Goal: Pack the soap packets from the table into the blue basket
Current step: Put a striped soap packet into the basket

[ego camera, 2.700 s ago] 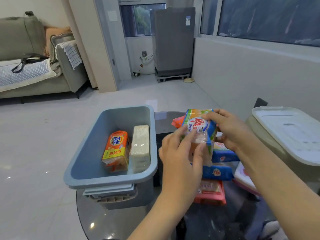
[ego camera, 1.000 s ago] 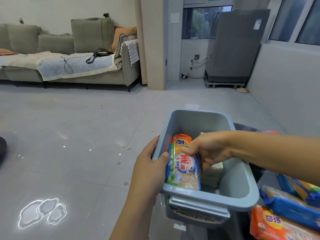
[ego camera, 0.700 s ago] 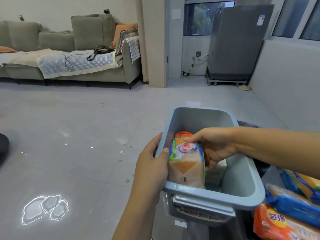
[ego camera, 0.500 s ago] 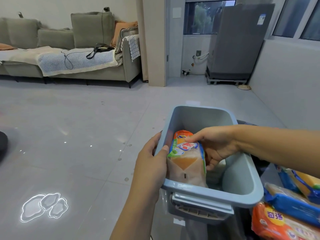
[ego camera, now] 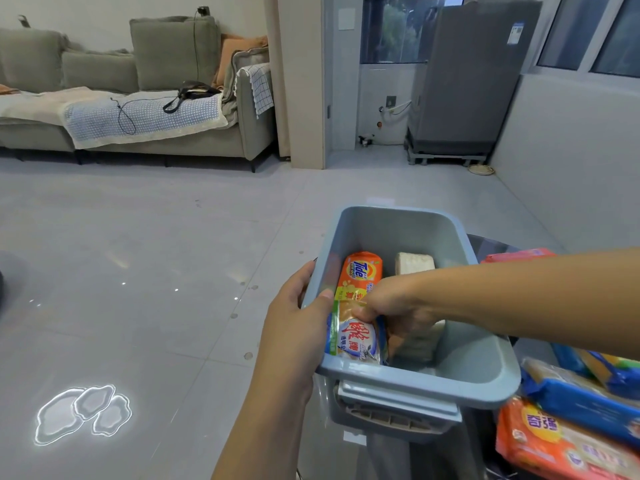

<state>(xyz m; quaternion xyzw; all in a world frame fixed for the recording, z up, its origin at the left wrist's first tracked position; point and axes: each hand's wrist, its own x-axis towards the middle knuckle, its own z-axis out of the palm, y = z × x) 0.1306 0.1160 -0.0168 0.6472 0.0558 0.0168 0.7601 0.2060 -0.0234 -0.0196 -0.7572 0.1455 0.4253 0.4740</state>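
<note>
Soap packets: three sit inside the blue basket (ego camera: 485, 372), more lie on the worktop (ego camera: 485, 242) to its right. Basket sits at the worktop's left edge, near handle facing the camera. Inside, an orange Tide packet (ego camera: 362, 273) lies along the left wall, a pale uncoloured bar (ego camera: 414, 263) beside it toward the middle. Nearest packet, the green-edged packet (ego camera: 353, 337) with red characters on a white oval, stands against the near-left corner, leaning on the left wall, overlapping the Tide packet's near end. Right hand (ego camera: 391, 306) reaches in from the right over the rim, fingers curled closed on the top of the green-edged packet. Left hand (ego camera: 298, 327) clamps the basket's left wall, thumb inside over the rim touching that packet's edge, fingers outside. On the worktop at lower right: an orange packet (ego camera: 561, 445) nearest, a blue packet (ego camera: 575, 393) behind it, another blue-and-yellow one (ego camera: 609, 370) further back, partly cut off by the frame. A red packet (ego camera: 516, 255) shows beyond the right forearm, just beside the basket's right wall.
</note>
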